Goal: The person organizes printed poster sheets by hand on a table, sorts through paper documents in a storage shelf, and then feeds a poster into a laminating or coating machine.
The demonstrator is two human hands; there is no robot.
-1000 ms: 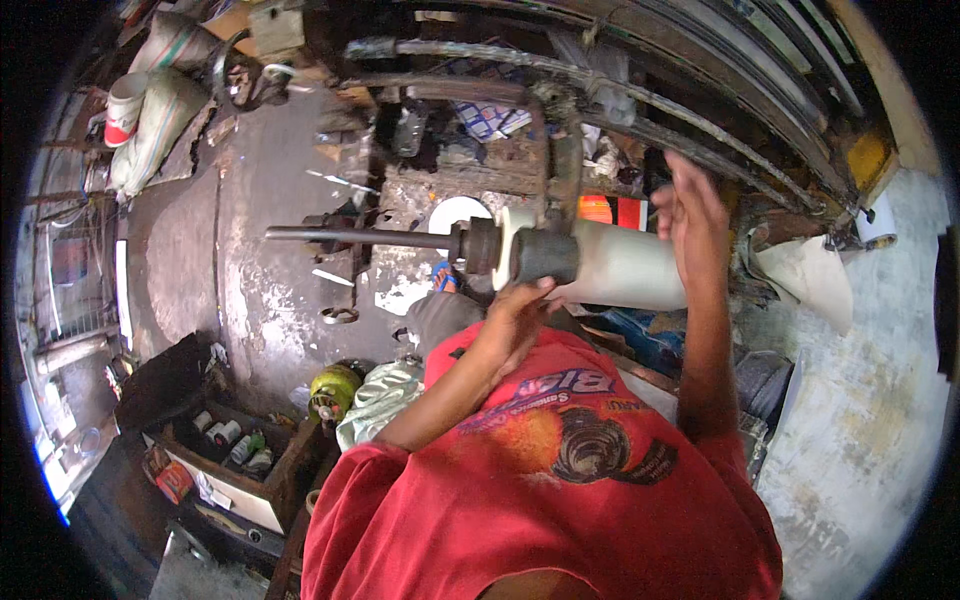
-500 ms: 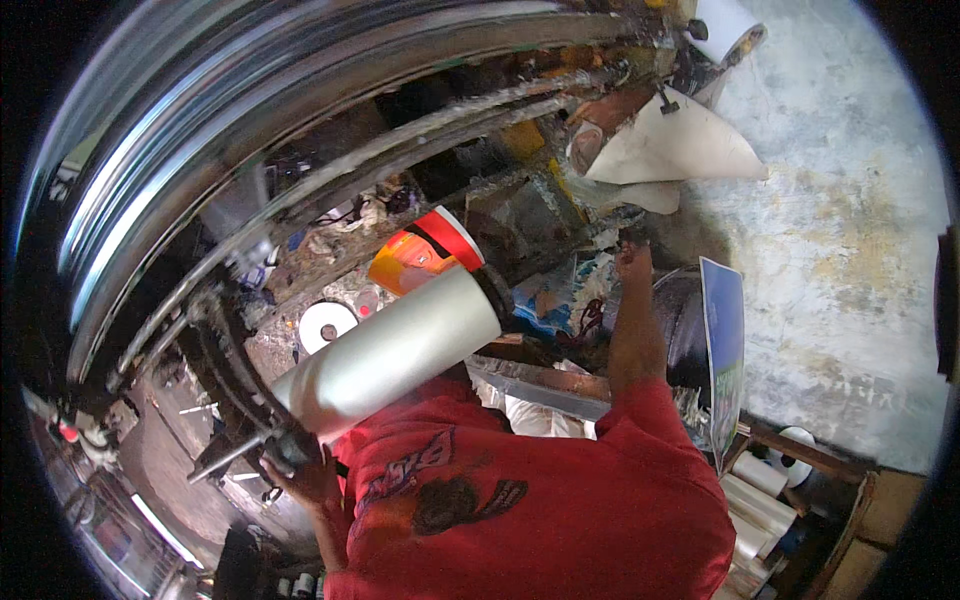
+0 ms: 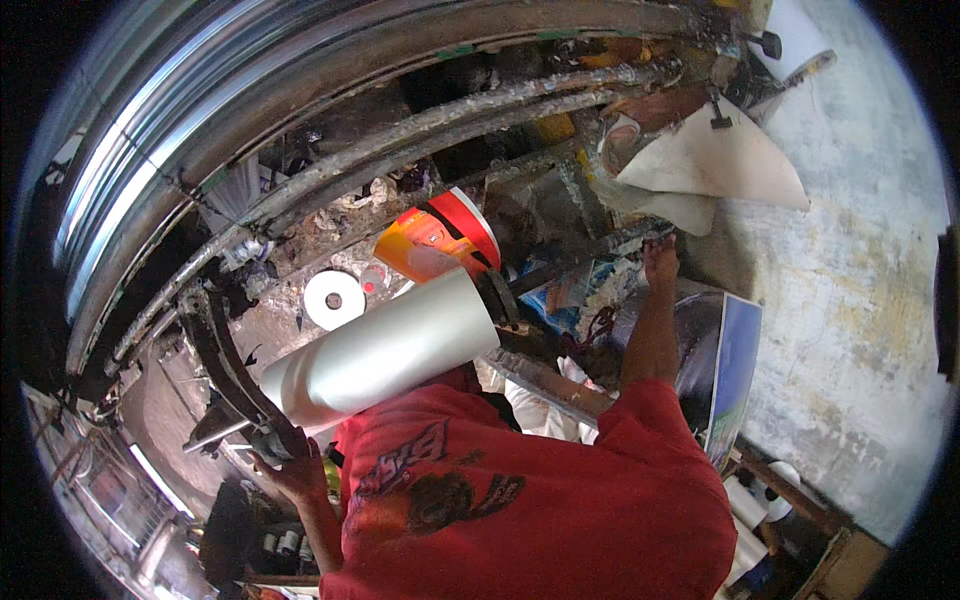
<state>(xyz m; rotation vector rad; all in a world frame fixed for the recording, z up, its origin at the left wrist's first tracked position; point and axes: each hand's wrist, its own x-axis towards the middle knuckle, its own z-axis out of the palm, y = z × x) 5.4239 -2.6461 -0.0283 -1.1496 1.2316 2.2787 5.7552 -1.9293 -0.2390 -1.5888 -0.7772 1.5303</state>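
- The left hand (image 3: 297, 473) is opening its thumb away from its fingers, lying at the lower end of a dark curved metal arm (image 3: 225, 360).
- The right hand (image 3: 660, 257) is reaching out to the far end of a dark bar (image 3: 580, 264); whether it is gripping, I cannot tell.
- The pale, glossy roll (image 3: 390, 345) is lying slantwise between the hands, in front of the red shirt (image 3: 530, 490).
- A white disc-shaped roll (image 3: 334, 300) is lying beyond it, near an orange-and-red printed roll (image 3: 430, 235).
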